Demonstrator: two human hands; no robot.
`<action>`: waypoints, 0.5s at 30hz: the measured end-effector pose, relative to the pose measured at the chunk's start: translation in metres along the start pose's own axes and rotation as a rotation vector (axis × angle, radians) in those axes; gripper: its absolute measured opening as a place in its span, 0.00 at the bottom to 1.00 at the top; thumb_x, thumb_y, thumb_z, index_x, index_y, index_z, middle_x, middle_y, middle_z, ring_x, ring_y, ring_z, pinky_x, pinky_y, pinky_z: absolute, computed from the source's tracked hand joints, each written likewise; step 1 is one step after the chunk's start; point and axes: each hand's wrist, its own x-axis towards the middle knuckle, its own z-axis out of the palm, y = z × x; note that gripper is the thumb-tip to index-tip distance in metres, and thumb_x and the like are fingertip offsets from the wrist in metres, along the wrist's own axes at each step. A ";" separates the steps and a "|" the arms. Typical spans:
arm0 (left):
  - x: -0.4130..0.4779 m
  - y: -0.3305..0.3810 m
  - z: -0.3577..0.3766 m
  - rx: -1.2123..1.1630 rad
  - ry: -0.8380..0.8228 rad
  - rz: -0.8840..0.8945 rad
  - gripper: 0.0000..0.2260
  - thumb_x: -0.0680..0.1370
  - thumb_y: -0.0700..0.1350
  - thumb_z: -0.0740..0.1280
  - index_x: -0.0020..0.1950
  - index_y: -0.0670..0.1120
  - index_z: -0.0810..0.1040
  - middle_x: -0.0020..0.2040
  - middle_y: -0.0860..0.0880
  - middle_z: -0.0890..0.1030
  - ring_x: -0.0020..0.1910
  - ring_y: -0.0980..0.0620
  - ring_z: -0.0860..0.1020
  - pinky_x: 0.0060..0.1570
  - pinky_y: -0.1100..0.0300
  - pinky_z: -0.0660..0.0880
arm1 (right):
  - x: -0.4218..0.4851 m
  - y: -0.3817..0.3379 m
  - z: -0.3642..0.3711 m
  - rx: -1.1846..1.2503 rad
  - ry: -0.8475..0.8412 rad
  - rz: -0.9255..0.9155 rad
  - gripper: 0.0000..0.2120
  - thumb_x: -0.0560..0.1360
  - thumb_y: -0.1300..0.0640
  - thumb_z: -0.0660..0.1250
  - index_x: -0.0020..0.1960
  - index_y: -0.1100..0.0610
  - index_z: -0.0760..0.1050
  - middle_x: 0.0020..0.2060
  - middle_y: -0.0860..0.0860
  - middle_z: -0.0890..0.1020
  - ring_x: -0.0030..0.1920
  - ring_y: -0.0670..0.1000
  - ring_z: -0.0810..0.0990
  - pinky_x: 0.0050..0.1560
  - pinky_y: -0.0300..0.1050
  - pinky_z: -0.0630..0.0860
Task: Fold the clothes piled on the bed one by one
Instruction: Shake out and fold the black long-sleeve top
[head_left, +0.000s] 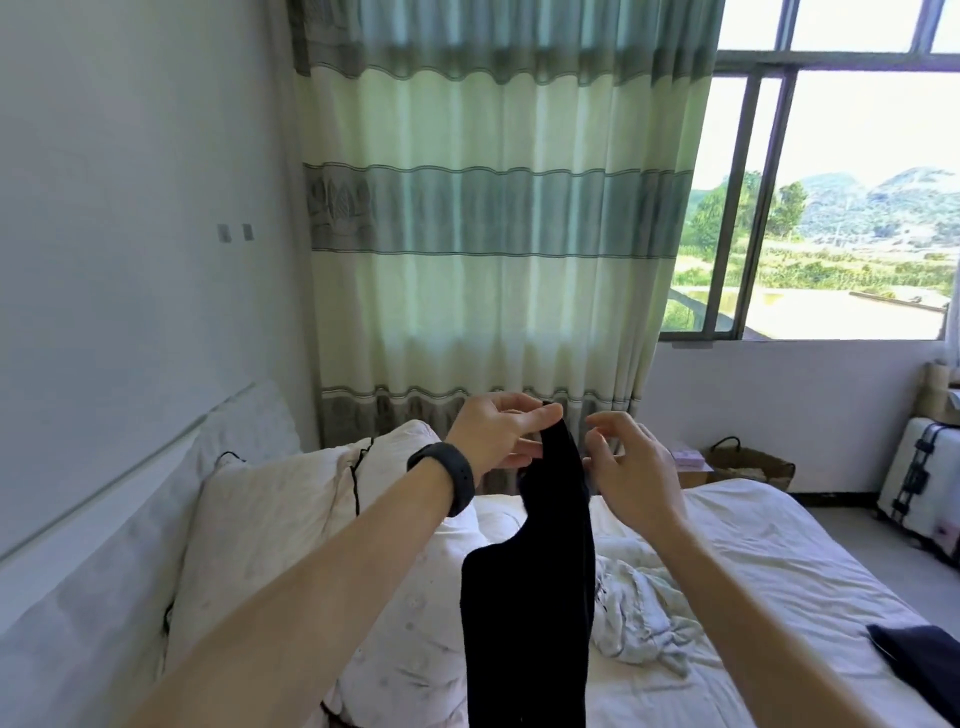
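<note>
My left grip (498, 436) pinches the top of the black garment (524, 597), which hangs above the middle of the bed (769, 551) — lifted, not yet folded. My right grip (631, 467) sits loose beside it, holding nothing — next it likely needs the other corner to spread the cloth.

Striped green curtain (493, 208) half covers a bright window (831, 208)
</note>
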 end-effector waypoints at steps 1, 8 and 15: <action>0.003 0.000 0.005 -0.010 0.046 0.000 0.07 0.75 0.49 0.76 0.46 0.48 0.80 0.43 0.49 0.85 0.36 0.51 0.85 0.37 0.64 0.78 | -0.010 -0.004 0.004 0.075 0.115 -0.021 0.04 0.81 0.52 0.65 0.51 0.44 0.77 0.48 0.46 0.81 0.41 0.36 0.80 0.43 0.30 0.71; 0.005 -0.011 0.023 -0.161 0.192 -0.047 0.08 0.74 0.46 0.78 0.46 0.44 0.82 0.45 0.42 0.86 0.37 0.46 0.86 0.35 0.58 0.82 | -0.068 -0.008 0.052 -0.027 0.111 0.063 0.18 0.76 0.39 0.67 0.62 0.42 0.67 0.49 0.37 0.74 0.40 0.41 0.76 0.39 0.44 0.70; 0.007 -0.016 -0.005 -0.261 0.374 -0.008 0.07 0.74 0.45 0.77 0.45 0.44 0.82 0.39 0.45 0.86 0.35 0.49 0.85 0.33 0.60 0.80 | -0.067 0.007 0.053 -0.166 -0.065 0.009 0.07 0.81 0.50 0.62 0.58 0.47 0.71 0.51 0.44 0.79 0.46 0.56 0.80 0.43 0.50 0.75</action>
